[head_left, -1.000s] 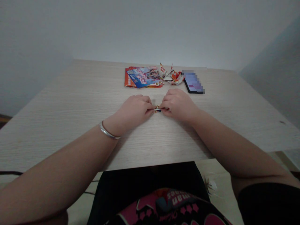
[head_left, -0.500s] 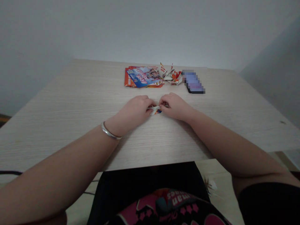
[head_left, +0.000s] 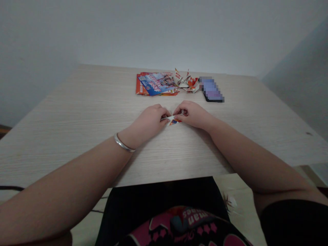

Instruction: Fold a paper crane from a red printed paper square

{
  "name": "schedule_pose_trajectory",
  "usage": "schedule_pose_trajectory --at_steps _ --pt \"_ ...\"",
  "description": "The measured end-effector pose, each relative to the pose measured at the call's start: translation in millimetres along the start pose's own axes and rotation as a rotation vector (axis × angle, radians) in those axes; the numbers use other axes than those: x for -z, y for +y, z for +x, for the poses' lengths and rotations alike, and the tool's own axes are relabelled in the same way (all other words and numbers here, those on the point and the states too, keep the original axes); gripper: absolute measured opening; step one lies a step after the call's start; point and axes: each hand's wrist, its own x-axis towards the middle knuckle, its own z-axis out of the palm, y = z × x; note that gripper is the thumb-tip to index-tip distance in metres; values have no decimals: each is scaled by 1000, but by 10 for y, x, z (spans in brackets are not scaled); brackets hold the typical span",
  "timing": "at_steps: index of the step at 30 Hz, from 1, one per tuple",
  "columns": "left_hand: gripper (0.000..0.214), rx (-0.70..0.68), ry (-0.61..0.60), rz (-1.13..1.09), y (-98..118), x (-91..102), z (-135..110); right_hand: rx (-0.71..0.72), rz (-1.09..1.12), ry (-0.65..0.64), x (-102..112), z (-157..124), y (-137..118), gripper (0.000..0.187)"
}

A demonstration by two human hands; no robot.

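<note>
Between my fingers is a small folded paper (head_left: 174, 121), white with orange and blue print, held just above or on the pale table; I cannot tell which. My left hand (head_left: 153, 121) pinches its left end, thumb in front. The right end is pinched by my right hand (head_left: 192, 115), thumb toward me and fingers curled behind. The fingertips of both hands nearly meet, and they cover much of the paper. A silver bangle (head_left: 124, 143) circles my left wrist.
Beyond my hands lies a stack of printed leaflets (head_left: 156, 84), blue and red on top. Several folded paper shapes (head_left: 189, 84) are heaped beside it. A phone (head_left: 212, 90) with a blurred screen rests to their right. The table (head_left: 77, 102) meets a wall behind.
My right thumb has shifted a little along the paper, and more orange print shows beside it. My left wrist has moved slightly right. The leaflets, folded shapes and phone stay put.
</note>
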Motion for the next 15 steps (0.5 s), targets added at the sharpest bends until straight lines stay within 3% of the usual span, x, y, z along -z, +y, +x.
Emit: schedule_pose_trajectory --at_steps 9,15 --pt "18 -33 76 -60 7 7 -29 162 -28 40 -32 -56 -2 8" --pt "17 -81 30 -6 -8 5 -34 165 -20 56 -67 -80 -67 10"
